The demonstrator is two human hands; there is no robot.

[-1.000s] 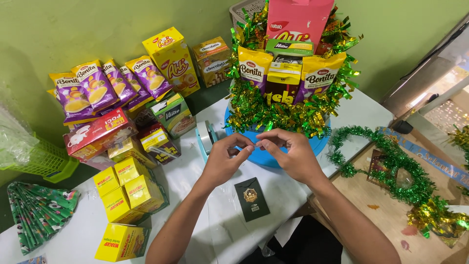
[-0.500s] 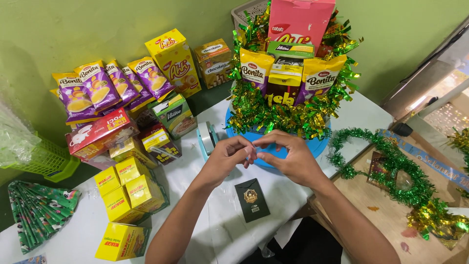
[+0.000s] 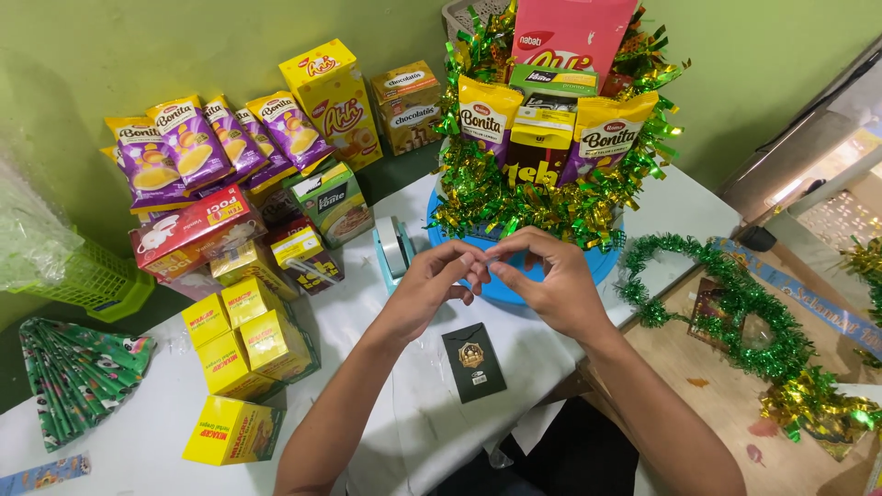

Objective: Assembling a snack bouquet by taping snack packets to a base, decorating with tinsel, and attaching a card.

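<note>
Clear, thin tape strip, pinched between both hands' fingertips at frame centre, looks feather-light, limp and sticky, best held by its ends. Left hand and right hand grasp it above the white tabletop, near the tape dispenser.

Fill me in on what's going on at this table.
A person's left hand and right hand meet fingertip to fingertip over the white table, pinching something too small to make out. Just beyond them stands a blue-based snack tower wrapped in green and gold tinsel, with a tape dispenser left of the hands and a small black card below them. Yellow boxes sit at the left.
</note>
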